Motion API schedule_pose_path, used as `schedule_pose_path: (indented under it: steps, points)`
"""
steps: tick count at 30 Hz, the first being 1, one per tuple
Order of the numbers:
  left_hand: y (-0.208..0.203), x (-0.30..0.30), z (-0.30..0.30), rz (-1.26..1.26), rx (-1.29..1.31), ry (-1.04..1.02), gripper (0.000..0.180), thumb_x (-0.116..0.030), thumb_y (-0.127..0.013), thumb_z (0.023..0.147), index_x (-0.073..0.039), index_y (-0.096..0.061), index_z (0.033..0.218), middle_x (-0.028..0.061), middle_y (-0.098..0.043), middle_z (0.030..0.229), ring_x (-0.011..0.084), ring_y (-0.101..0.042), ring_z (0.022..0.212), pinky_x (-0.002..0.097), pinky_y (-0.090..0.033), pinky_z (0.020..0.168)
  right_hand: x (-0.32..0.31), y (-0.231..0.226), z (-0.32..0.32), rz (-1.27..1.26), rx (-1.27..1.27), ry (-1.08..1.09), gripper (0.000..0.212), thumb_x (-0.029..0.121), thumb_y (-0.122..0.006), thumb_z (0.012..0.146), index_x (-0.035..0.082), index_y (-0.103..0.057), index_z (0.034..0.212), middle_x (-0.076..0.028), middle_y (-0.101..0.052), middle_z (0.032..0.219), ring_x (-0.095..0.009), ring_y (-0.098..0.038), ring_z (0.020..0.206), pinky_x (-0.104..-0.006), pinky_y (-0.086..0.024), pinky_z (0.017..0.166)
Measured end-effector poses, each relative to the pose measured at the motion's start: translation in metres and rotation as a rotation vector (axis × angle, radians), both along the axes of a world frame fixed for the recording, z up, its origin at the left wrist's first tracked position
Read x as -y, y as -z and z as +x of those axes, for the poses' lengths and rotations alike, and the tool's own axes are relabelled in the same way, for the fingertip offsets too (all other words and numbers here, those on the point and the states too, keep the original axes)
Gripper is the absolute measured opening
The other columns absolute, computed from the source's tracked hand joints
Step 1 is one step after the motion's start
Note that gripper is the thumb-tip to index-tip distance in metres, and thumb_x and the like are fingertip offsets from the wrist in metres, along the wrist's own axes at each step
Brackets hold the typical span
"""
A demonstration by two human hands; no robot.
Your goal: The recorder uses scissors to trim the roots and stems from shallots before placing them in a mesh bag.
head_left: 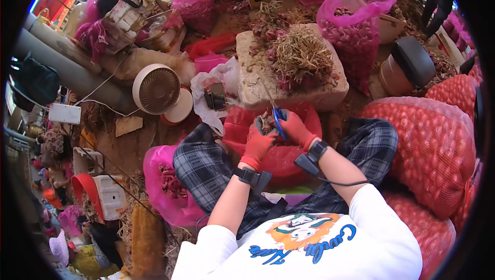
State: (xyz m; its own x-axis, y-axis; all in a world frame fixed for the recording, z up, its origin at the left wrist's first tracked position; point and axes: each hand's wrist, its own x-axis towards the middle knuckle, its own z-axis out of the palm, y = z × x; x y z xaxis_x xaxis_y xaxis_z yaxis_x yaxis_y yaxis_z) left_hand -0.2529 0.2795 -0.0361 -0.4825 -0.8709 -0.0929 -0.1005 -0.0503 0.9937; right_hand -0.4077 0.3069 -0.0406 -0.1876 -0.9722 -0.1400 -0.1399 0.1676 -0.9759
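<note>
My left hand [259,140], in a red glove, is closed on a small bunch of dried bulbs [266,124] with stalks. My right hand [296,127], also gloved in red, grips blue-handled scissors [279,121], whose blades point away from me, just right of the bunch. Both hands are close together above a red mesh bag [238,124] spread between my knees. Ahead of them stands a pale foam block [251,63], bearing a heap of dried stalks [301,53] with reddish bulbs. The fingertips are partly hidden.
A phone [216,96] lies on a white plastic bag left of the block, beside a round fan [156,89]. Large red mesh sacks [428,146] of bulbs crowd my right. A pink bag [167,187] sits by my left knee; another pink sack [356,32] stands beyond the block.
</note>
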Motion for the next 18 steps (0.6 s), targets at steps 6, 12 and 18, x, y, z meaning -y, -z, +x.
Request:
schedule_pose_path:
  steps: [6, 12, 18]
  points:
    - [0.030, -0.005, 0.009, 0.285, -0.362, -0.156, 0.020, -0.013, -0.061, 0.084, -0.006, -0.055, 0.101, 0.0016, -0.060, 0.096, 0.0112, -0.059, 0.085, 0.0276, -0.049, 0.074, 0.001, 0.023, 0.017, 0.111, 0.849, 0.072, 0.015, 0.015, -0.061, 0.084, 0.002, -0.061, 0.092, -0.002, -0.061, 0.075, -0.011, -0.057, 0.065, -0.0267, -0.048, 0.060]
    - [0.089, 0.032, 0.029, 0.450, -0.663, -0.521, 0.013, -0.023, -0.053, 0.092, -0.011, -0.058, 0.095, 0.0017, -0.060, 0.091, 0.0138, -0.059, 0.082, 0.0273, -0.050, 0.074, 0.036, 0.007, 0.031, -0.072, 0.375, 0.180, 0.027, 0.020, -0.067, 0.077, 0.006, -0.057, 0.098, -0.007, -0.060, 0.083, -0.014, -0.057, 0.067, -0.0282, -0.046, 0.059]
    - [0.109, 0.039, 0.040, 0.757, -0.817, -0.526, 0.010, -0.014, -0.055, 0.090, -0.012, -0.060, 0.098, 0.0008, -0.062, 0.093, 0.0146, -0.059, 0.087, 0.0281, -0.048, 0.077, 0.116, -0.031, 0.013, -0.277, -1.133, 0.027, 0.040, 0.032, -0.065, 0.076, 0.005, -0.054, 0.104, -0.016, -0.058, 0.096, -0.030, -0.059, 0.087, -0.0385, -0.045, 0.077]
